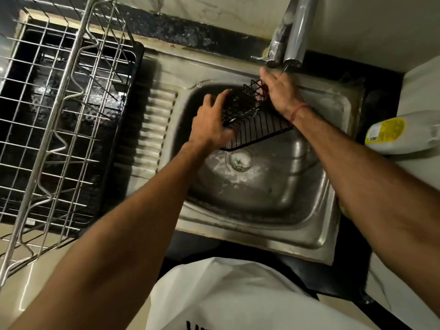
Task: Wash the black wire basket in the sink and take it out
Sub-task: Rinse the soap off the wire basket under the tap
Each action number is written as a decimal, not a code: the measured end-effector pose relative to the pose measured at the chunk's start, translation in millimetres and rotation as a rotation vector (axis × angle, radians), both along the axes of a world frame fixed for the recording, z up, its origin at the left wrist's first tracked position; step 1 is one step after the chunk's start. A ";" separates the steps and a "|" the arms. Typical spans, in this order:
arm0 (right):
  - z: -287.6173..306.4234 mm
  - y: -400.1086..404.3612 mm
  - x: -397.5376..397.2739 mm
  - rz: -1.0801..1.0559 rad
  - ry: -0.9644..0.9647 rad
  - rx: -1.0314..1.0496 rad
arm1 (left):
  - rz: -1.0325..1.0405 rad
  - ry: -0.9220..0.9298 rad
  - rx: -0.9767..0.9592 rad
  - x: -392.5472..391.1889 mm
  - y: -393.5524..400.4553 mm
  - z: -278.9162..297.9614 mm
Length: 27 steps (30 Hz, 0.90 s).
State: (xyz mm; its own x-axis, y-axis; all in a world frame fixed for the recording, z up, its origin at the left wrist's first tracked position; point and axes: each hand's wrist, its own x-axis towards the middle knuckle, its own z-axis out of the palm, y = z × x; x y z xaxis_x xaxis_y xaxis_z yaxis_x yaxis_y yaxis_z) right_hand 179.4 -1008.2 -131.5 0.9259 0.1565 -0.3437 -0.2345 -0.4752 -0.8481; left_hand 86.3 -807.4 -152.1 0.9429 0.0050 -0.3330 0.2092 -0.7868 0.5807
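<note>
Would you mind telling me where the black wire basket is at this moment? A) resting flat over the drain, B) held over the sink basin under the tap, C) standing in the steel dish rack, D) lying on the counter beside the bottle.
B: the black wire basket is tilted above the sink basin, between the left hand and right hand, just below the tap.

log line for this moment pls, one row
stage: washing | black wire basket: tilted over sink, under tap | left hand: on basket's left side | right hand: at its far end | not yet out

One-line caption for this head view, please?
Both hands, left and right, hold the basket over the sink under the tap.
</note>
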 end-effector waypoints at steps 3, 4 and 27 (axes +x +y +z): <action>34.5 24.6 -19.5 0.090 -0.116 -0.200 | 0.040 0.034 0.123 14.6 -8.9 0.7; 41.0 30.8 -28.8 0.141 -0.176 -0.250 | 0.034 0.043 0.132 16.0 -10.0 0.6; -30.8 -17.7 -81.8 0.233 -0.463 -0.656 | -0.104 0.087 0.258 26.0 -1.7 -7.5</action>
